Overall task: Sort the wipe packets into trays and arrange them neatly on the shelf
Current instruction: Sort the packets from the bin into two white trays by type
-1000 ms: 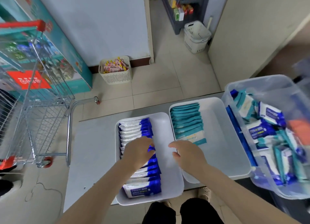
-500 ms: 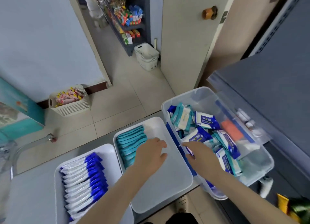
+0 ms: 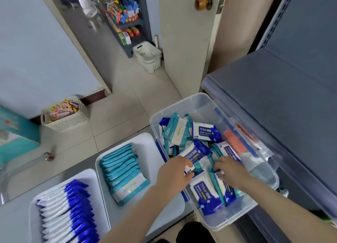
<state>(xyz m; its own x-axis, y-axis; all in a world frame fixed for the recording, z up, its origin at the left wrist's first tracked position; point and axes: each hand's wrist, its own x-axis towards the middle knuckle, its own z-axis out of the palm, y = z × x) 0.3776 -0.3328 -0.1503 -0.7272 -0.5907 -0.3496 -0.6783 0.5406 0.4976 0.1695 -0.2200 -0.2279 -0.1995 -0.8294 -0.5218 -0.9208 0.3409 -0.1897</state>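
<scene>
Right of centre in the frame, a clear, rounded-corner plastic bin (image 3: 200, 100) holds a loose heap of soft, glossy wipe packets (image 3: 204, 131), some blue and white, some teal and white, lying at all angles. Both hands are down inside it. The left hand (image 3: 173, 175) has its fingers and thumb curled round the white end of a glossy blue-and-white wipe packet (image 3: 196, 152) that lies tilted on top of the heap. The right hand (image 3: 231, 171), just beside it, has its fingers bent down among the packets; whether it has hold of one cannot be told.

Left of the bin, touching its side, sits a smooth white rectangular plastic tray (image 3: 145, 139) with a row of flat teal-edged packets (image 3: 124, 171) standing overlapped like shingles. At lower left a second white tray (image 3: 85, 171) carries a similar overlapped row of blue-and-white packets (image 3: 69, 211). Both trays rest on a matte grey tabletop (image 3: 14, 221). A dull blue-grey metal shelf (image 3: 273, 97) fills the right side, its edge over the bin's far rim.
</scene>
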